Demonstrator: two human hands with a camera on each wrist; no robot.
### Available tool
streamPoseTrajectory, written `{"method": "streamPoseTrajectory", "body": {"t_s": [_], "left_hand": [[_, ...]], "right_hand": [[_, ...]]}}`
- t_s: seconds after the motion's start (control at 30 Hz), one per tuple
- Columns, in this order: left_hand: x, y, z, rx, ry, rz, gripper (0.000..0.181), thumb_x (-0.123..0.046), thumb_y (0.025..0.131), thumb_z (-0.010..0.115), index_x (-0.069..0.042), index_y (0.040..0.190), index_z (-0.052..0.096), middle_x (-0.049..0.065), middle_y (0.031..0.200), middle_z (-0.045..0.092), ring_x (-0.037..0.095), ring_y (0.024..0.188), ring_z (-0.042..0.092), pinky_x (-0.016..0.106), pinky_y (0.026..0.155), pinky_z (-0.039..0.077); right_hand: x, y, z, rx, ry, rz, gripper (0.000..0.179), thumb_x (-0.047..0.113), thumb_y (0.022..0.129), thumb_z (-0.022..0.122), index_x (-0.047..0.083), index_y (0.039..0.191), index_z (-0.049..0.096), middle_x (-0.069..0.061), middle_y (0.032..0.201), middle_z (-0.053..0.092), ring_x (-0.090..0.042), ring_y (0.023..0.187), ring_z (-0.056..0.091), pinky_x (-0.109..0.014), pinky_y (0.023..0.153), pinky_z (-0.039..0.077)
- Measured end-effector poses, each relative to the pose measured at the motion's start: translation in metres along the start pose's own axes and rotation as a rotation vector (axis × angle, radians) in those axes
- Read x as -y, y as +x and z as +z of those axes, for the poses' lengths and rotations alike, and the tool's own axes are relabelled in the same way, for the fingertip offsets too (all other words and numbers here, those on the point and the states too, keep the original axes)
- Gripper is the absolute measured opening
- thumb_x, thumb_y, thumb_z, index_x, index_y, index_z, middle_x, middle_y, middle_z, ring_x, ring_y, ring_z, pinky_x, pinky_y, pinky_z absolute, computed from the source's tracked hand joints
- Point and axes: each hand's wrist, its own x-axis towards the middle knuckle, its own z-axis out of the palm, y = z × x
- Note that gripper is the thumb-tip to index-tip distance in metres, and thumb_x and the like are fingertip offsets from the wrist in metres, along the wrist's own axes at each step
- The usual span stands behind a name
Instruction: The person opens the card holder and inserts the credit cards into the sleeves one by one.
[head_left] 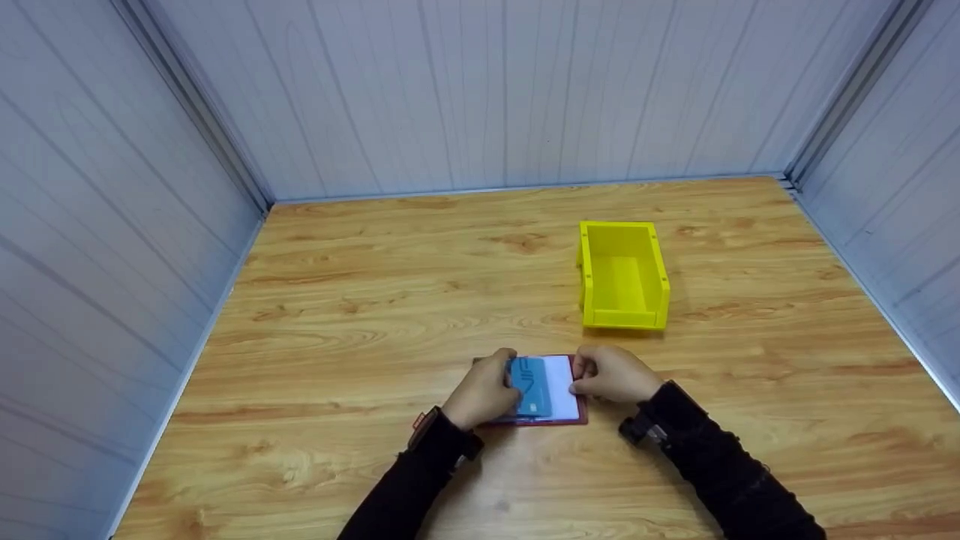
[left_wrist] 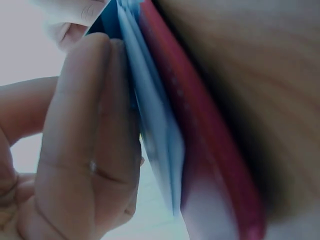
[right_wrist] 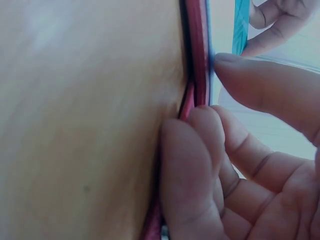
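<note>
A red-covered booklet (head_left: 582, 414) lies on the wooden table in front of me, with a white surface inside its red border. Over its middle is a blue card (head_left: 534, 390) with dark lettering. My left hand (head_left: 481, 390) pinches the card at its left side, hiding that end of the booklet. In the left wrist view, pale thin layers (left_wrist: 150, 115) stand between the fingers and the red cover (left_wrist: 200, 130). My right hand (head_left: 619, 375) grips the booklet's right edge, its thumb on the white side and fingers at the red cover (right_wrist: 199, 55).
Behind the right hand stands a yellow plastic bin (head_left: 624, 319), its low front side towards me. Pale panel walls (head_left: 495, 97) enclose the wooden table (head_left: 360, 300) at the back, left and right.
</note>
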Motion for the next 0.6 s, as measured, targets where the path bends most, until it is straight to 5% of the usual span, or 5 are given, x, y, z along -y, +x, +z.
{"method": "streamPoseTrajectory", "body": {"t_s": [0.23, 0.47, 0.6], "left_hand": [[-0.003, 0.005, 0.005, 0.006, 0.043, 0.011, 0.065, 0.004, 0.079, 0.062, 0.009, 0.141, 0.043, -0.002, 0.071, 0.051, 0.011, 0.062, 0.048, 0.022, 0.055, 0.039], [-0.008, 0.011, 0.008, 0.007, 0.134, 0.004, 0.063, -0.001, 0.079, 0.064, 0.007, 0.139, 0.047, 0.016, 0.114, 0.059, 0.021, 0.1, 0.05, 0.039, 0.092, 0.048], [-0.011, 0.012, 0.01, 0.005, 0.15, 0.014, 0.062, -0.001, 0.078, 0.064, 0.007, 0.138, 0.048, 0.023, 0.124, 0.058, 0.024, 0.104, 0.053, 0.042, 0.096, 0.048]], "right_hand": [[0.0, 0.001, 0.001, 0.011, 0.017, 0.048, 0.018, 0.015, 0.081, 0.077, 0.009, 0.082, 0.06, 0.002, 0.065, 0.055, -0.011, 0.054, 0.051, -0.026, 0.051, 0.044], [-0.001, 0.001, -0.001, 0.026, 0.027, 0.043, 0.017, 0.014, 0.081, 0.076, 0.009, 0.083, 0.06, 0.002, 0.066, 0.055, -0.011, 0.055, 0.051, -0.025, 0.051, 0.044], [-0.002, 0.001, -0.001, 0.03, 0.039, 0.027, 0.015, 0.013, 0.081, 0.075, 0.007, 0.082, 0.061, 0.003, 0.065, 0.054, -0.01, 0.054, 0.051, -0.024, 0.051, 0.044]]}}
